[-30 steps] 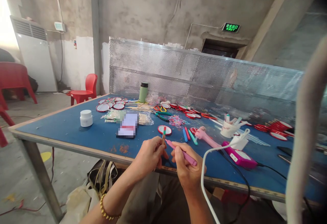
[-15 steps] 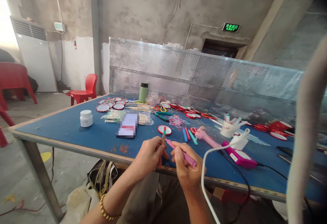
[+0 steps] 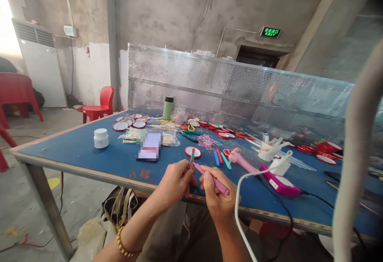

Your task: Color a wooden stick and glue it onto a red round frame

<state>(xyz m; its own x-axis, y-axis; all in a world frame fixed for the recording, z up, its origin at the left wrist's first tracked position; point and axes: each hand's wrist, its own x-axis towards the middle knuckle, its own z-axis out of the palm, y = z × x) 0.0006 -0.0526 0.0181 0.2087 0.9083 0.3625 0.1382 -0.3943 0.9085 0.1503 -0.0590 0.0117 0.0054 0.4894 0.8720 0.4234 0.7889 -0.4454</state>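
Head view: a slim wooden stick (image 3: 191,165) with a green and red end is held upright, slightly tilted, by the left hand (image 3: 176,179). The fingers of this hand are closed in a pinch around the lower part of the stick. A pink pen (image 3: 220,186) is gripped between the thumb and fingers of the right hand (image 3: 220,202), which is curled as for writing. The pen tip is directed at the stick and positioned just beside it; whether contact is made cannot be told. Both items are held over the near edge of the blue table (image 3: 74,156).

Behind the coloured end, a red-rimmed disc (image 3: 189,152) is placed flat on the tabletop and partly covered by the stick. To its right, a blue marker (image 3: 216,158), a red marker (image 3: 220,157) and a teal marker (image 3: 226,160) are laid side by side. A pink tool (image 3: 245,163) is located beyond the markers, near a white cup (image 3: 267,152) in which pens are held. On the left, a white jar (image 3: 101,138) is stood upright, well apart from the hands.
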